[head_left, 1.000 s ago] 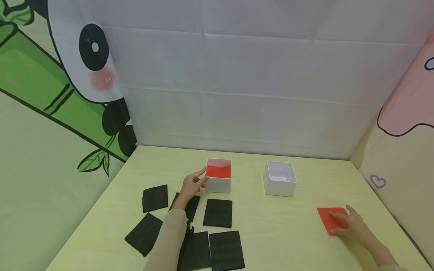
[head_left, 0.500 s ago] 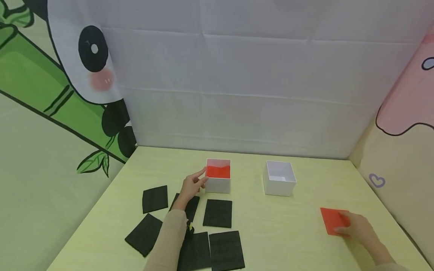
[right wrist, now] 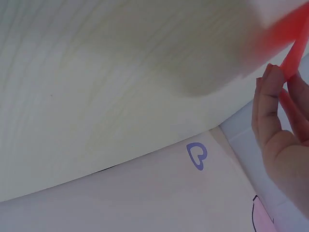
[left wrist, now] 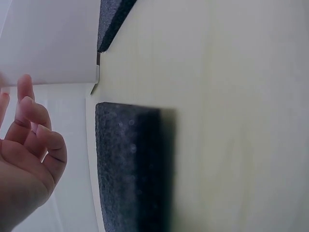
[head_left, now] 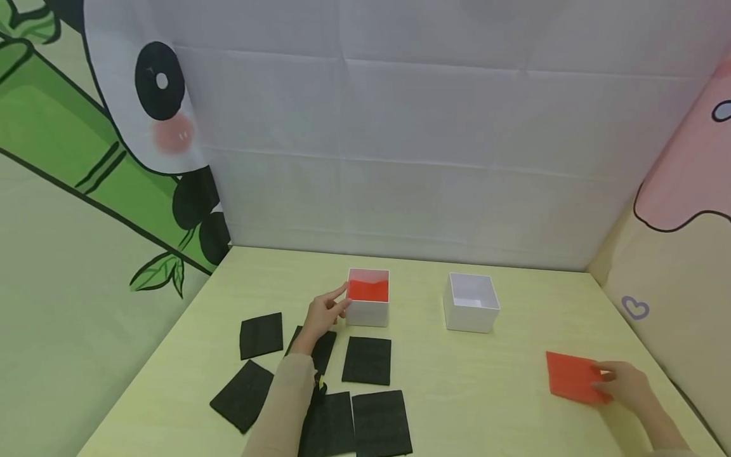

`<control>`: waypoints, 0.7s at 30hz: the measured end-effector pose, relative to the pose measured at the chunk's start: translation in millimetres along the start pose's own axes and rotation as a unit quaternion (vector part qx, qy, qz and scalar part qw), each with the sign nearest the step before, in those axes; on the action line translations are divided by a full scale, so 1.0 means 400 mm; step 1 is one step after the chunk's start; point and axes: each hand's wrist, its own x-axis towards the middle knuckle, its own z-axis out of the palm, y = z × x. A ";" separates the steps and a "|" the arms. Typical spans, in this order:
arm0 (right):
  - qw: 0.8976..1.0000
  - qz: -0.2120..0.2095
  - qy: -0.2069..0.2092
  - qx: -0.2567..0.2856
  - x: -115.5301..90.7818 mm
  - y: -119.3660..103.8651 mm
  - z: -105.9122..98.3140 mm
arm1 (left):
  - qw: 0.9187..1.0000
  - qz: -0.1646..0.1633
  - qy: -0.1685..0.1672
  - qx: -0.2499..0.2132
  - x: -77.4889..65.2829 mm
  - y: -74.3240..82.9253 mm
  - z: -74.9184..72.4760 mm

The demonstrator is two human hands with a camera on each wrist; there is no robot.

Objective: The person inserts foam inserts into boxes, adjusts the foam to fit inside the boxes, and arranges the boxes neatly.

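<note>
My left hand [head_left: 324, 315] holds the left side of a white box [head_left: 367, 313], thumb near its front corner and index finger along the rim. Inside that box lies something red [head_left: 368, 291]. In the left wrist view, the left hand [left wrist: 31, 154] has several fingers bent beside the box's pale wall [left wrist: 53, 43]. At the right, my right hand [head_left: 625, 384] pinches the edge of a red square sheet [head_left: 573, 377], tilted off the table. From the right wrist view, the sheet [right wrist: 295, 53] bends between the thumb and fingers of the right hand [right wrist: 285, 130].
A second white box [head_left: 471, 303], with nothing visible inside, stands right of the first. Several black, foam-like squares [head_left: 367, 360] lie on the pale wooden table [head_left: 457, 393], some partly under the left arm. A white cloth backdrop [head_left: 411, 158] and printed side panels [head_left: 657, 285] bound the table.
The right hand had its fingers over the flat red sheet; it has slid the sheet right and now lifts its near-hand edge. The left hand keeps its place at the box.
</note>
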 end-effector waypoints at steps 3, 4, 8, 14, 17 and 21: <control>0.999 0.011 0.006 0.040 -0.006 0.005 -0.003 | 1.000 0.001 0.000 0.000 0.001 -0.001 -0.001; 0.998 0.014 0.005 0.060 -0.009 0.006 -0.004 | 1.000 0.003 0.000 0.000 0.001 -0.002 -0.001; 0.987 0.032 -0.004 0.160 -0.019 0.008 -0.001 | 1.000 0.006 -0.002 -0.001 0.000 -0.003 -0.002; 0.970 0.032 -0.006 0.241 -0.030 0.010 0.009 | 1.000 0.003 -0.002 -0.002 0.001 -0.003 -0.002; 0.963 0.026 0.001 0.268 -0.032 0.013 0.016 | 1.000 0.002 0.000 -0.001 0.001 -0.003 -0.002; 0.945 0.013 -0.003 0.325 -0.032 0.016 0.027 | 1.000 0.002 -0.001 0.001 0.000 -0.002 -0.001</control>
